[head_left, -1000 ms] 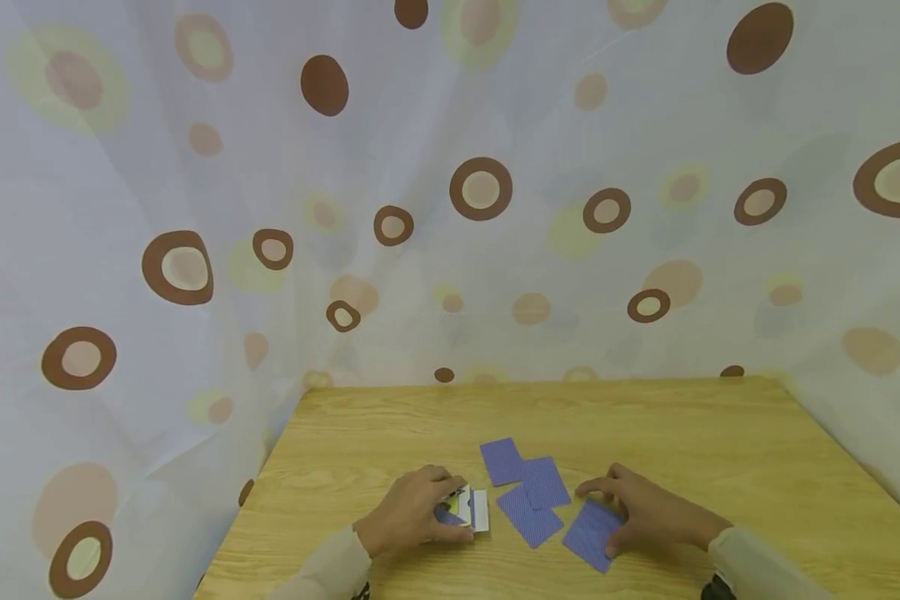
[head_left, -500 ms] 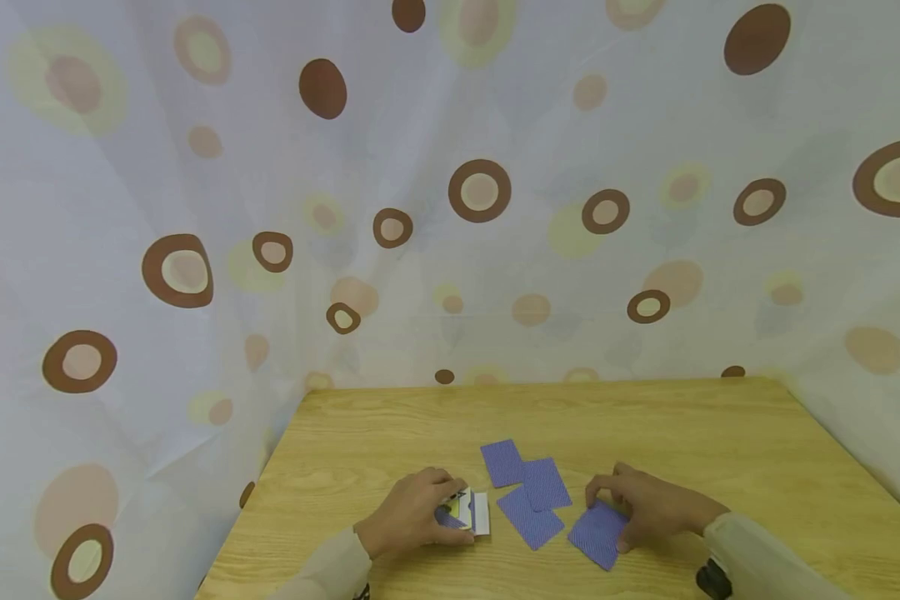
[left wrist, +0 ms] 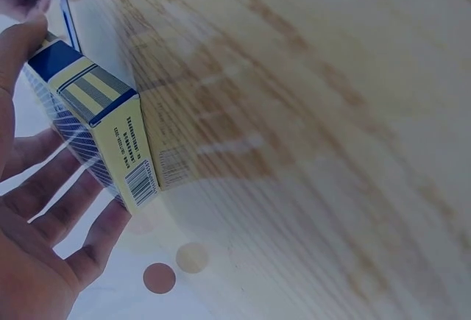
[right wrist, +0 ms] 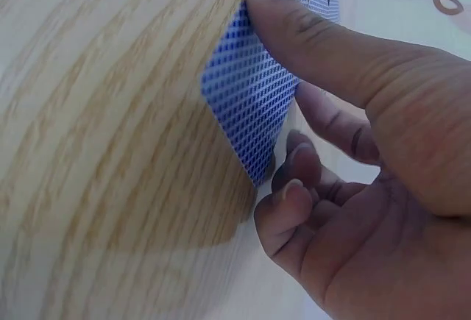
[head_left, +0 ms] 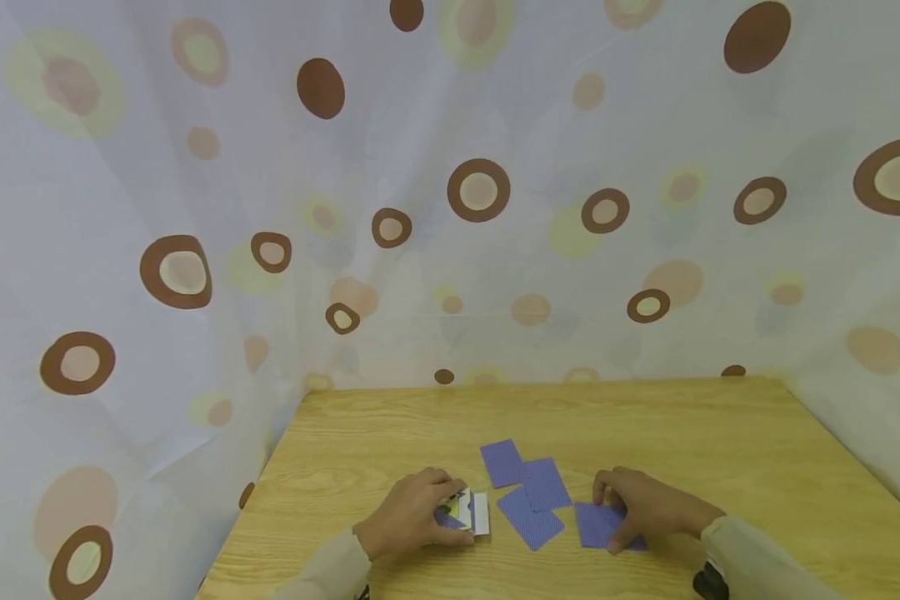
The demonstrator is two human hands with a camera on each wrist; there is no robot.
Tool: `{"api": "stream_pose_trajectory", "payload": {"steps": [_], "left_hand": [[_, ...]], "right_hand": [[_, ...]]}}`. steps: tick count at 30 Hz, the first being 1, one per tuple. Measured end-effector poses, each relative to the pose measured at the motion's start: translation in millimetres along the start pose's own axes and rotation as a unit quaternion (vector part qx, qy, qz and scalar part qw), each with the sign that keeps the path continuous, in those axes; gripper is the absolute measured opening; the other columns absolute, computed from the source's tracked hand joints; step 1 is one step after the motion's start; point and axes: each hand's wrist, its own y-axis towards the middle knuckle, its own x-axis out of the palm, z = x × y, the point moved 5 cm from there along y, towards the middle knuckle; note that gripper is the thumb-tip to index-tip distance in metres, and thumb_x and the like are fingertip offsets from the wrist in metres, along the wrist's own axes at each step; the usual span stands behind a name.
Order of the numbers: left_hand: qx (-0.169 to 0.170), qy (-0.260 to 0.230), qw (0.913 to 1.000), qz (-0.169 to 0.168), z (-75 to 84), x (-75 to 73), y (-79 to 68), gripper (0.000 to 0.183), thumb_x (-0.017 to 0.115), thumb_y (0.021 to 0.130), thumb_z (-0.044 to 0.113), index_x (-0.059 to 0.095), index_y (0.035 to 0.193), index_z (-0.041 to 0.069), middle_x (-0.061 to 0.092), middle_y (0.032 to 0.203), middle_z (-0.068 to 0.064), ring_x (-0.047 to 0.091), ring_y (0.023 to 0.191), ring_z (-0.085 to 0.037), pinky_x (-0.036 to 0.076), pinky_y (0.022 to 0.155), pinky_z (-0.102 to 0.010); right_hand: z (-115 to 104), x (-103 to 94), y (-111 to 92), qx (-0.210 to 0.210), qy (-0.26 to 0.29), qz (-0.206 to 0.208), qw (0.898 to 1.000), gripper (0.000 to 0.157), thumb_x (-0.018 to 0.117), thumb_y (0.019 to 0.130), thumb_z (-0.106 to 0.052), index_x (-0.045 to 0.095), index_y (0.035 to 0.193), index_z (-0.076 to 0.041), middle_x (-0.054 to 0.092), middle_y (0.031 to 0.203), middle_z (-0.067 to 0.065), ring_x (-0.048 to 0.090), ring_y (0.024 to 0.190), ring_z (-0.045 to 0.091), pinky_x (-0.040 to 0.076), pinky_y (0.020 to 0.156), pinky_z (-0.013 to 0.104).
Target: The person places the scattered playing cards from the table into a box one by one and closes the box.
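Observation:
My left hand (head_left: 412,514) grips a small card box, its white flap (head_left: 481,513) standing out at the open end. In the left wrist view the box (left wrist: 90,93) shows blue and pale yellow sides and a barcode; thumb and fingers lie on opposite sides. My right hand (head_left: 656,505) holds a blue-patterned playing card (head_left: 592,525) face down between thumb and fingers, low over the table. In the right wrist view the thumb (right wrist: 313,37) lies along the edge of this card (right wrist: 254,99), and the lower fingers are curled. Part of the card is hidden by the hand.
Between the hands, three more face-down cards lie on the wooden table (head_left: 390,417): one at the back (head_left: 501,463), and a middle card (head_left: 546,485) overlapping a front card (head_left: 528,518). A spotted curtain (head_left: 420,275) rises behind the table and along both sides.
The right hand has shifted slightly to the right with its card, which has turned so its long edges run nearly left to right. The left hand, box and other cards have stayed put.

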Motion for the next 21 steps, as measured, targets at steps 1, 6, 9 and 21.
{"api": "stream_pose_trajectory", "payload": {"steps": [1, 6, 9, 21], "left_hand": [[-0.001, 0.0, 1.0, 0.0, -0.1, -0.4, 0.2, 0.077, 0.069, 0.085, 0.071, 0.068, 0.135, 0.013, 0.067, 0.12, 0.001, 0.062, 0.105, -0.01, 0.055, 0.083, -0.027], [-0.001, 0.002, 1.0, 0.0, 0.0, -2.5, 1.2, 0.077, 0.07, 0.084, 0.071, 0.068, 0.134, 0.013, 0.066, 0.12, 0.002, 0.062, 0.105, -0.01, 0.054, 0.084, -0.026], [-0.003, 0.006, 1.0, -0.001, -0.2, -2.7, 1.3, 0.077, 0.07, 0.084, 0.071, 0.068, 0.135, 0.013, 0.067, 0.12, 0.002, 0.062, 0.106, -0.01, 0.054, 0.085, -0.026], [-0.006, 0.007, 0.9999, -0.003, -0.5, -2.1, -0.2, 0.077, 0.071, 0.084, 0.072, 0.068, 0.135, 0.014, 0.067, 0.121, 0.001, 0.062, 0.105, -0.01, 0.054, 0.083, -0.025]], "right_hand": [[-0.3, -0.1, 0.3, 0.001, 0.003, 0.002, 1.0, 0.057, 0.095, 0.07, -0.03, 0.056, 0.108, -0.014, 0.052, 0.103, 0.006, 0.049, 0.092, 0.023, 0.045, 0.076, 0.03], [-3.5, -2.0, 3.5, -0.007, -0.001, 0.026, 1.0, 0.059, 0.095, 0.072, -0.031, 0.051, 0.106, -0.011, 0.051, 0.096, 0.005, 0.047, 0.085, 0.02, 0.043, 0.071, 0.028], [-5.3, -3.1, 5.2, -0.009, -0.024, 0.047, 0.999, 0.059, 0.093, 0.073, -0.035, 0.053, 0.109, -0.011, 0.057, 0.093, 0.001, 0.052, 0.082, 0.016, 0.046, 0.069, 0.029], [-5.7, -4.5, 3.0, -0.042, -0.102, 0.068, 0.992, 0.068, 0.09, 0.077, -0.046, 0.071, 0.125, -0.001, 0.054, 0.097, -0.001, 0.043, 0.085, 0.013, 0.041, 0.071, 0.026]]}}
